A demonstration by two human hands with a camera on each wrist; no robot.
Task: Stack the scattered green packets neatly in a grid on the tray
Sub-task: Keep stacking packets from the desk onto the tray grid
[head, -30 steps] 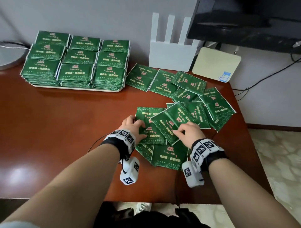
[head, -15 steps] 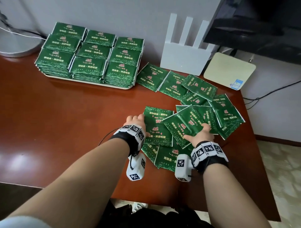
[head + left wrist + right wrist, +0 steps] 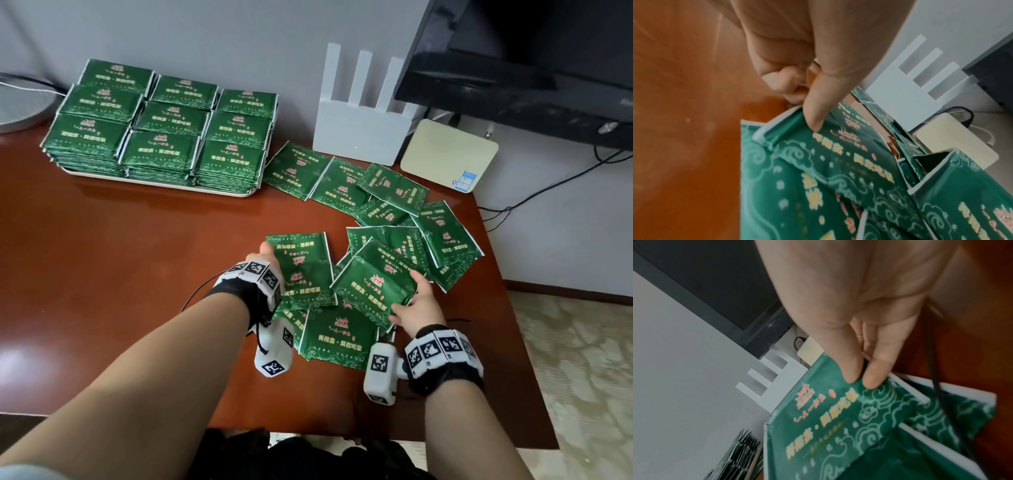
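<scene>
Reddish-brown and glossy, the table (image 3: 120,274) fills the head view, pushed up against a pale grey wall (image 3: 239,41). Up at 1 o'clock a dark monitor (image 3: 534,58) hangs over the corner, and below it a white router (image 3: 363,133) with three upright antennas stands beside a cream flat box (image 3: 448,154).

Over at 11 o'clock sits the white tray (image 3: 164,183), and it is loaded: stacked green packets (image 3: 161,150) in a three-by-three grid, piles touching side by side. Just right of the tray, the scattered packets (image 3: 383,202) sprawl from 12 o'clock down to the centre, overlapping at all angles, some flat on the wood, some propped on each other.

Now the hands, both in the pile! The left hand (image 3: 265,255) pinches the left packet (image 3: 301,270) at its left edge; the left wrist view shows the thumb (image 3: 816,113) pressed on top near a white seam, other fingers curled beneath. The right hand (image 3: 419,305) grips the right packet (image 3: 373,284) at its lower right corner, tilted up off the pile, thumb and one fingertip (image 3: 875,374) both lying on the printed face in the right wrist view. The two held packets sit just beside each other, more packets lying underneath them.
</scene>
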